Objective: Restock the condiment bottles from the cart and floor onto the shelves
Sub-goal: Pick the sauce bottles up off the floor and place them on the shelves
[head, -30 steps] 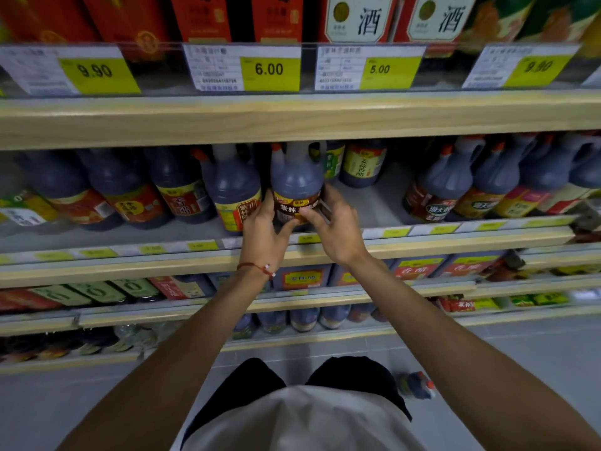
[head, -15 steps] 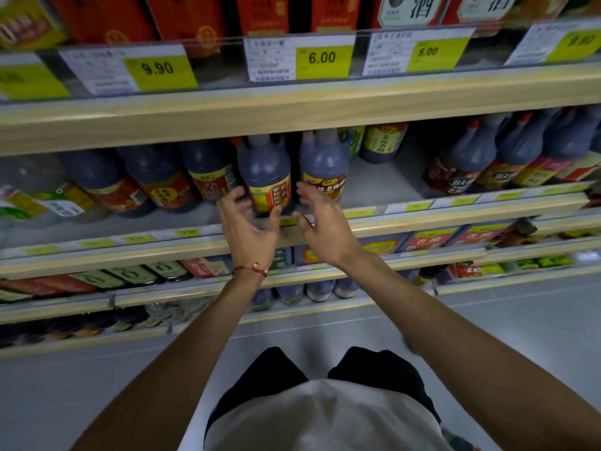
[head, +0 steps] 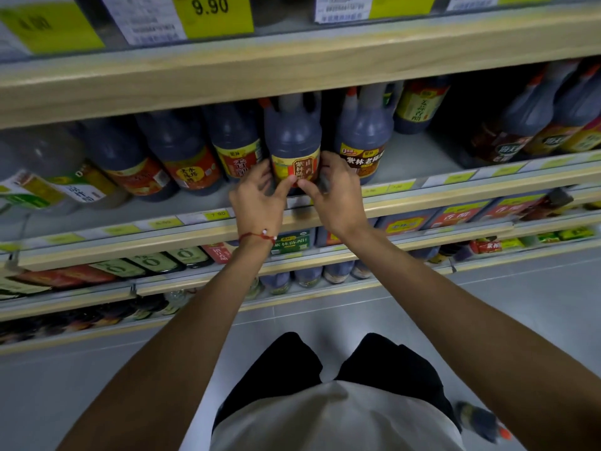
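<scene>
While a second ago both hands framed the dark-labelled bottle (head: 362, 138), they now clamp its neighbour at 9 o'clock: left hand (head: 257, 198) and right hand (head: 336, 196) curl round the yellow-labelled bottle (head: 294, 144), thumbs nearly meeting, as it stands upright on the middle shelf (head: 419, 157). The first bottle looks placed, and this one is probably being straightened. At 5 o'clock a floor bottle (head: 481, 424) waits.

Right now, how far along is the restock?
Done: a row of dark bottles stands on the shelf. In hand: the left hand and right hand grip a bottle at the shelf's front edge. Left: a bare patch further right to fill, and one floor bottle lying on its side. Whether more wait off-frame cannot be told.
</scene>
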A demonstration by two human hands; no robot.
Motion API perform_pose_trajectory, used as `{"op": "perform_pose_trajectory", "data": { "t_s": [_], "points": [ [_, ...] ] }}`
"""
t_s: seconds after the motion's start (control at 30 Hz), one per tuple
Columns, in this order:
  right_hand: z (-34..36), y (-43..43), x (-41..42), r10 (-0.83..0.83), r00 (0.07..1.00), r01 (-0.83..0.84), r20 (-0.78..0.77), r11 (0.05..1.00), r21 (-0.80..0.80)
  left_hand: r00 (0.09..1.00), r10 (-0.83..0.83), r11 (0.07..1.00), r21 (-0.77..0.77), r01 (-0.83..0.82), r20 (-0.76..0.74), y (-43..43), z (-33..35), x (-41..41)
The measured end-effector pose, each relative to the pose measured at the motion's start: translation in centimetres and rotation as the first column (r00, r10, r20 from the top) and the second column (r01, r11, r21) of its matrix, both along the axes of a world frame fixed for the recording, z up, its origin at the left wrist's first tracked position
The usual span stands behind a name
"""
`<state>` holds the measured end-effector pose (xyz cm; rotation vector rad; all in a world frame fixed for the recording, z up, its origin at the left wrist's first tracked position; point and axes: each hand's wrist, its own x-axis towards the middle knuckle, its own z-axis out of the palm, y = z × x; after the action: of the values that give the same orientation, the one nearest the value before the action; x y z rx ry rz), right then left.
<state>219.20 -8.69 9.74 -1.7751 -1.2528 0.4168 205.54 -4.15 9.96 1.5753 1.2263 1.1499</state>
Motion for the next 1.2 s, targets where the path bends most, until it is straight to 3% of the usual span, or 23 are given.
{"op": "perform_pose_trajectory", "data": {
  "t_s": [0.17,0.43,0.77,0.87,1.0,1.1,1.2],
  "points": [
    [-0.2,1.0,-0.6,-0.064,0.998,0.064,0.021,0.998,0.016,0.997,0.058,0.998,0.005,-0.058,0.050,0.3,0.1,0.3],
    [0.0,1.9,-1.3,-0.132,0.987,0.127,0.092,0.990,0.056,0.998,0.038,0.997,0.067,-0.035,-0.044,1.5,-0.1,0.2],
    [-0.3,2.9,-1.3,-0.166,0.985,0.163,0.047,0.985,0.055,0.984,0.102,0.991,0.104,-0.088,-0.144,2.0,-0.1,0.5],
    [-0.4,2.6,-1.2,-0.132,0.989,0.128,0.072,0.990,0.050,0.979,0.111,0.992,0.084,-0.098,-0.170,1.9,-0.1,0.6],
    [0.1,1.7,-0.7,0.019,1.000,-0.019,-0.018,1.000,0.018,0.958,0.077,0.996,0.061,-0.062,-0.278,1.3,-0.3,0.4],
    [1.3,-0.4,-0.1,0.100,0.994,-0.100,0.053,0.995,0.004,0.937,0.032,0.998,0.070,-0.008,-0.347,0.3,-0.4,0.1],
    [1.6,-3.1,1.8,0.081,0.989,-0.084,0.122,0.996,0.016,0.967,0.109,0.989,0.124,-0.082,-0.230,-1.2,-0.2,0.4]
  ]
}}
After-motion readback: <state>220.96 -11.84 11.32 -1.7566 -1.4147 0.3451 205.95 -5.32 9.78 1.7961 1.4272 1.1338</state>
